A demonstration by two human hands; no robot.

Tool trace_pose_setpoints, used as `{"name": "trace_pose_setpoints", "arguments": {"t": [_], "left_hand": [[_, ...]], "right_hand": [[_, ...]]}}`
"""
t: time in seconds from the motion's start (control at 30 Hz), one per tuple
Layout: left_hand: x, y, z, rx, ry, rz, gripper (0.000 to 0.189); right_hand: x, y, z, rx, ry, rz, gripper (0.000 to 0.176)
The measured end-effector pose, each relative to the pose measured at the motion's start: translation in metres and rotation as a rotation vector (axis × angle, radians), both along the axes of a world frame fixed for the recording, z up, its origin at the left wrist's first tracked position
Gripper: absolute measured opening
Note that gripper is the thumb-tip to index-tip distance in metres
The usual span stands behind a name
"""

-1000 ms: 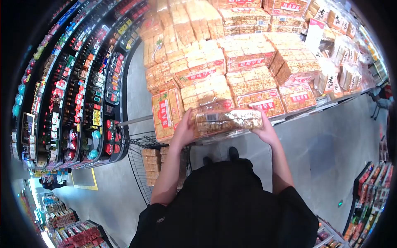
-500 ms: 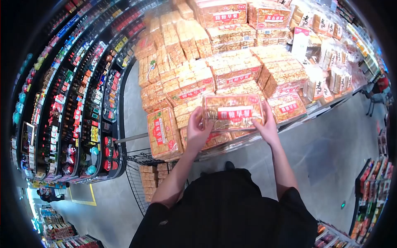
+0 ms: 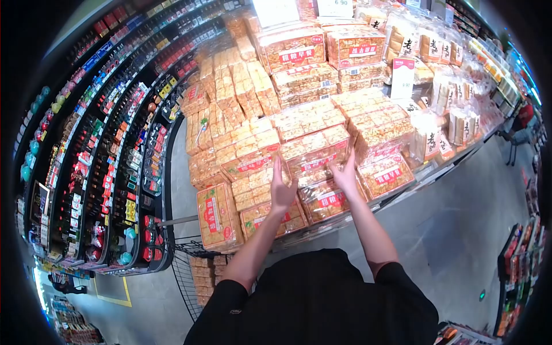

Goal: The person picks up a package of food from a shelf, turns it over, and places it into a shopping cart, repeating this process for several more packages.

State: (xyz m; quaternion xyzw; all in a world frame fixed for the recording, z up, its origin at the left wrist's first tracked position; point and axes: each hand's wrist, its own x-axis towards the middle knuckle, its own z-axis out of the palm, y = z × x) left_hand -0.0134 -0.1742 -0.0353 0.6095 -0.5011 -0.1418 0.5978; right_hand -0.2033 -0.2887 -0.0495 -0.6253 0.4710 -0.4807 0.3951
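Note:
A clear-wrapped pack of golden pastry blocks [image 3: 315, 144] with a red label rests among the stacked packs, tilted slightly in the second row. My left hand [image 3: 282, 191] is at its left front corner, fingers pointing up along the side and thumb toward the front. At its right side, my right hand [image 3: 346, 177] presses with its fingers, the thumb near the label. Below and between my wrists lies another labelled pack [image 3: 328, 201] at the front edge. A pack standing on its side [image 3: 217, 215] is left of my left forearm.
A wire cart [image 3: 187, 270] with more packs stands below the display at left. Curved shelves [image 3: 123, 167] of jars and bottles line the left. White bread bags [image 3: 426, 138] and a price sign [image 3: 402, 80] are at right. Grey floor [image 3: 437, 230] runs alongside.
Both hands have moved the pack forward, away from my body, and down onto the stack. The front-row pack it was covering now shows. The view has shifted slightly.

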Motion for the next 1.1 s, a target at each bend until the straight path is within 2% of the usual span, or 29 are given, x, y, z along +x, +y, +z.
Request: {"name": "trace_pose_setpoints", "arguments": {"t": [0.03,0.07,0.13,0.2,0.33,0.4,0.7,0.8,0.9,0.93,1.03,1.07,1.1], "left_hand": [[-0.003,-0.004,-0.009,0.004,0.165,0.007,0.09],[-0.011,-0.002,0.009,0.108,0.493,-0.05,0.091],[-0.003,-0.019,-0.011,0.08,0.608,-0.218,0.091],[-0.003,-0.026,-0.007,0.107,0.701,-0.356,0.092],[-0.004,-0.038,-0.008,0.127,0.595,-0.347,0.087],[0.002,-0.045,-0.008,0.12,0.653,-0.354,0.088],[0.008,-0.035,-0.006,0.104,0.804,-0.34,0.091],[0.015,-0.039,-0.011,0.304,0.671,-0.276,0.095],[0.006,-0.036,-0.004,0.273,0.593,-0.298,0.095],[0.004,-0.034,0.004,0.278,0.642,-0.29,0.095],[0.013,-0.04,-0.026,0.052,0.583,-0.441,0.097],[0.014,-0.037,-0.025,0.089,0.58,-0.44,0.095],[0.018,-0.036,-0.023,0.155,0.545,-0.425,0.095]], "right_hand": [[0.003,0.001,-0.01,0.072,-0.045,0.024,0.108],[0.004,0.004,-0.006,0.175,-0.198,0.073,0.109],[0.008,0.01,0.009,0.384,-0.504,0.173,0.111],[0.011,0.004,0.012,0.356,-0.554,0.153,0.113],[0.015,-0.01,0.01,0.326,-0.588,0.174,0.111],[0.015,-0.02,0.001,0.234,-0.57,0.196,0.107],[0.01,-0.013,0.02,0.371,-0.521,0.162,0.104],[0.014,-0.003,0.036,0.45,-0.568,0.126,0.104],[0.032,-0.012,0.014,0.444,-0.617,0.122,0.105],[0.035,-0.015,0.009,0.433,-0.571,0.094,0.104],[0.047,-0.019,0.007,0.399,-0.431,0.013,0.102],[0.046,-0.02,0.008,0.37,-0.355,-0.007,0.1],[0.045,-0.021,0.008,0.414,-0.409,0.031,0.1]]}}
